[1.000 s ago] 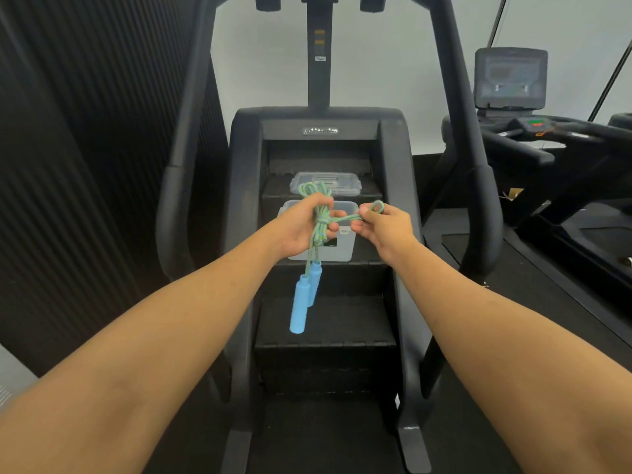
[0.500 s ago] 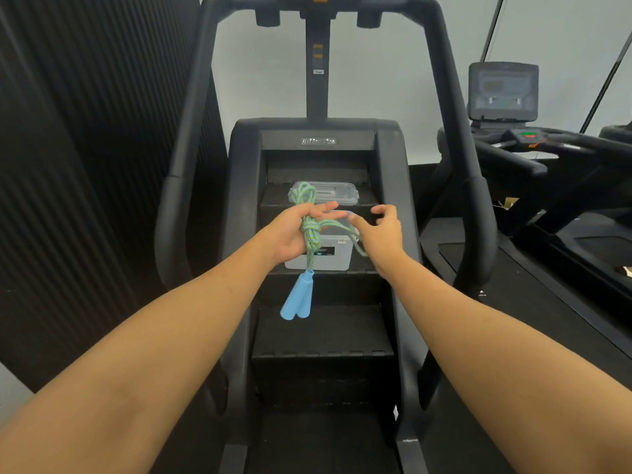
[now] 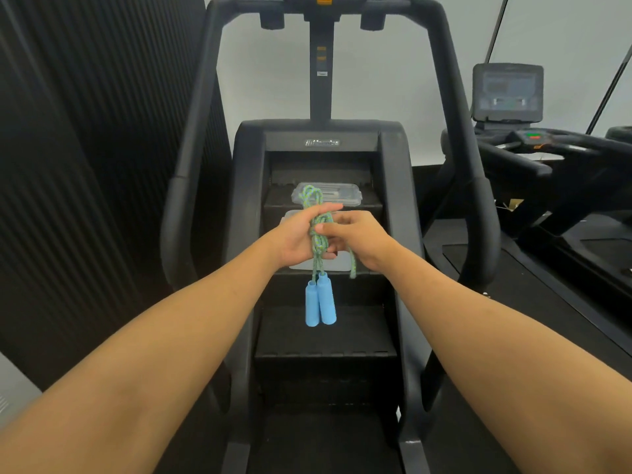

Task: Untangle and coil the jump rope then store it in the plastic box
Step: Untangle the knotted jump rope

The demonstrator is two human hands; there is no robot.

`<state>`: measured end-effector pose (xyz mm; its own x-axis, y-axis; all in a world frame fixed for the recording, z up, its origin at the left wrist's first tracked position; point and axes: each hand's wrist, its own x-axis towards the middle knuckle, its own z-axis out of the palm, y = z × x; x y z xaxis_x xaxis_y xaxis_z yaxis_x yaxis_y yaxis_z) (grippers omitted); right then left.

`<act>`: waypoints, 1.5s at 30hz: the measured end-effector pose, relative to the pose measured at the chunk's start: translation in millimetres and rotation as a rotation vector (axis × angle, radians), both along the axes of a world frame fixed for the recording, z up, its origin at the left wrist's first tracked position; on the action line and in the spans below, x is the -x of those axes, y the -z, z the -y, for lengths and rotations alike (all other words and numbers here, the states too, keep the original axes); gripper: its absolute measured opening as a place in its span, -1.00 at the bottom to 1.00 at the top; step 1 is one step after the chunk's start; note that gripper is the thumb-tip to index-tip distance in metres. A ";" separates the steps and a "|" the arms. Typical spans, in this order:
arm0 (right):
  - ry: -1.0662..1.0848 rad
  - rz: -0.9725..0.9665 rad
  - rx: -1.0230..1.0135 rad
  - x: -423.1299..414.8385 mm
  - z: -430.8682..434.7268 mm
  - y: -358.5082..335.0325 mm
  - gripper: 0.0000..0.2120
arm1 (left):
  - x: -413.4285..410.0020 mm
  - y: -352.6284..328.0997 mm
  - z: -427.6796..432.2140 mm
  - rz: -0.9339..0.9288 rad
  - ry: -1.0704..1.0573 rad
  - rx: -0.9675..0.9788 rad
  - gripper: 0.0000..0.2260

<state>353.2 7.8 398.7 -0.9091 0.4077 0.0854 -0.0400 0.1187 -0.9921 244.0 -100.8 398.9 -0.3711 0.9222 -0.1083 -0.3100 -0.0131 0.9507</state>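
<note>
My left hand (image 3: 297,239) grips a bundle of green braided jump rope (image 3: 318,239). Rope loops stick out above the fist, and two blue handles (image 3: 320,303) hang side by side below it. My right hand (image 3: 360,239) is pressed against the bundle from the right, thumb on the cord, and a loose rope end (image 3: 352,266) dangles under its palm. The clear plastic box (image 3: 337,265) stands on a stair-climber step just behind both hands, mostly hidden by them. Its clear lid (image 3: 337,193) lies one step higher.
The black stair-climber (image 3: 321,142) fills the middle, with steps below the handles and tall side rails (image 3: 478,213) left and right. A treadmill with a console screen (image 3: 508,92) stands at the right. A dark ribbed wall (image 3: 85,165) runs along the left.
My right hand has moved left from holding a rope loop out to the side and now presses onto the bundle. The handles swung and now hang straight down together.
</note>
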 end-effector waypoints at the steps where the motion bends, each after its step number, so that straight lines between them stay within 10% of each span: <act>1: 0.045 -0.007 -0.015 0.8 -1.0 0.2 -0.79 | -1.0 0.5 -1.5 -0.007 -0.009 0.020 -0.59; 23: -0.057 0.062 0.326 -18.8 -22.8 -3.2 -0.88 | 10.1 5.6 5.8 -0.260 -0.125 0.009 -0.77; 30: 0.021 -0.037 0.384 -15.1 -16.6 -4.4 -0.81 | 5.5 1.2 4.2 -0.066 -0.071 0.009 -0.81; 37: 0.202 -0.105 -0.205 -9.2 -19.9 6.3 -0.70 | 2.3 -1.3 -3.2 0.031 -0.092 0.057 -0.79; 45: 0.225 -0.058 -0.227 -13.0 -19.9 1.0 -0.93 | -0.2 -1.3 -10.9 0.053 0.060 0.010 -0.76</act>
